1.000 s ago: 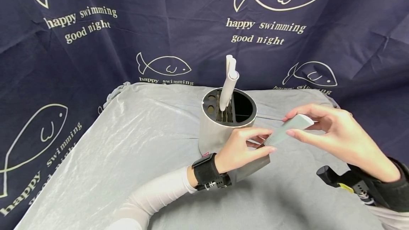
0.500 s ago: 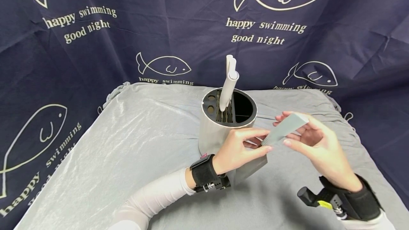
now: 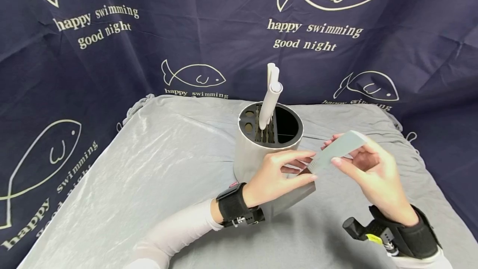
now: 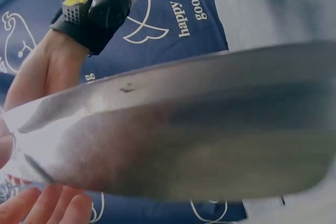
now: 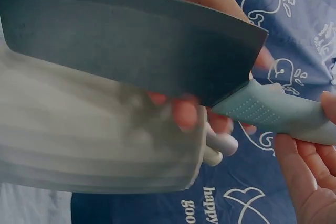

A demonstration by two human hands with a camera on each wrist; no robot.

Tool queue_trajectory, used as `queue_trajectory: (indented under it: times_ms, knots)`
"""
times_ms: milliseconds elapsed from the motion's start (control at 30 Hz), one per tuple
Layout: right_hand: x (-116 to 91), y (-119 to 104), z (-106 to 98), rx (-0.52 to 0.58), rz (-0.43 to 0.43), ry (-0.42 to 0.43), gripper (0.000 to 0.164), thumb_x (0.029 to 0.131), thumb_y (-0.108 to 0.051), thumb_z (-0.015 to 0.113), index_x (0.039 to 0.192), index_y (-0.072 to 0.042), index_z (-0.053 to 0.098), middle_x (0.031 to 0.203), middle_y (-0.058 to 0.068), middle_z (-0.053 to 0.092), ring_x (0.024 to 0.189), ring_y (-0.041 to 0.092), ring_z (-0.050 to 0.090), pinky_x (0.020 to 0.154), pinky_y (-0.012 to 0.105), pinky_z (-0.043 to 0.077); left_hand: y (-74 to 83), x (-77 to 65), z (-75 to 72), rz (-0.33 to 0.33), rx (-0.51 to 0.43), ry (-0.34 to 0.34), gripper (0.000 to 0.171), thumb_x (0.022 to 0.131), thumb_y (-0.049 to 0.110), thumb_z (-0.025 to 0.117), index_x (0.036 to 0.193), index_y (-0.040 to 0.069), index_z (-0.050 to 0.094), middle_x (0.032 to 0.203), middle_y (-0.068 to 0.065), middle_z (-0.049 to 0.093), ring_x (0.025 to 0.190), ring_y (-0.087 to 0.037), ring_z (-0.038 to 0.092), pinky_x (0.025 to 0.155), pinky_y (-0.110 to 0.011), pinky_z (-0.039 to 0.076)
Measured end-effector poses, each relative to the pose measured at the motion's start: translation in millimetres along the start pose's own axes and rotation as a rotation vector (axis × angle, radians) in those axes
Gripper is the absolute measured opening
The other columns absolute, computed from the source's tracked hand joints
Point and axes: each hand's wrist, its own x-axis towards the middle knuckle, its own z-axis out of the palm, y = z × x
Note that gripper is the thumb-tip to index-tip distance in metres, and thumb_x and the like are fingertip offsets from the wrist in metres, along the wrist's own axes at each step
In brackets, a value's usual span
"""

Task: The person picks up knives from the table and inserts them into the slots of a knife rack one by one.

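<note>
A cleaver (image 5: 131, 40) with a broad steel blade and a pale green handle (image 3: 337, 148) is held up in front of the knife block. My right hand (image 3: 377, 177) holds that handle near its butt, thumb on one edge and fingers on the other. Around the heel of the blade, my left hand (image 3: 269, 177) has its thumb and fingers spread with a gap between them. Its fingertips show blurred along the blade's lower edge in the right wrist view. In the left wrist view the blade (image 4: 210, 129) fills most of the frame.
A white round knife block (image 3: 246, 157) with a black slotted top stands behind my left hand. White handles (image 3: 269, 107) rise from its slots, beside a dark open compartment (image 3: 287, 125). Grey cloth (image 3: 168, 148) covers the table, and a navy fish-print curtain (image 3: 239, 24) hangs behind.
My right hand has moved left and down, shifting its hold along the cleaver's handle. The left hand has drawn back slightly, its thumb and fingers parting around the blade's heel.
</note>
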Motion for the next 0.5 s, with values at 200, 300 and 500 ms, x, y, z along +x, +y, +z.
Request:
queue_trajectory:
  times_ms: [200,300,500]
  knots:
    - [6,-9,-5,0.100,-0.071,0.019,0.044,0.076,0.039,0.043,0.119,0.029,0.044,0.111,0.028,0.065,0.107,0.033,0.065,0.092,0.031,0.055,5.0,-19.5,-29.7,0.037,-0.006,0.055,0.049,0.073,-0.002,0.082,0.119,-0.003,0.064,0.104,-0.014,0.070,0.089,-0.015,0.069,0.076,-0.026,0.061]
    - [10,-15,-6,0.177,-0.118,0.018,0.044,0.076,0.039,0.040,0.120,0.031,0.042,0.112,0.032,0.063,0.108,0.038,0.064,0.095,0.037,0.054,5.8,-22.8,-52.2,0.121,-0.009,0.167,0.049,0.068,-0.006,0.082,0.114,-0.007,0.064,0.097,-0.019,0.068,0.079,-0.022,0.068,0.069,-0.031,0.062]
    - [22,-26,-7,0.345,-0.154,0.016,0.042,0.079,0.037,0.039,0.121,0.032,0.040,0.113,0.037,0.059,0.109,0.042,0.061,0.099,0.044,0.052,-5.8,-12.7,-99.9,0.109,0.138,0.378,0.093,0.072,0.050,0.081,0.140,-0.001,0.044,0.129,-0.020,0.051,0.109,-0.029,0.055,0.087,-0.041,0.056]
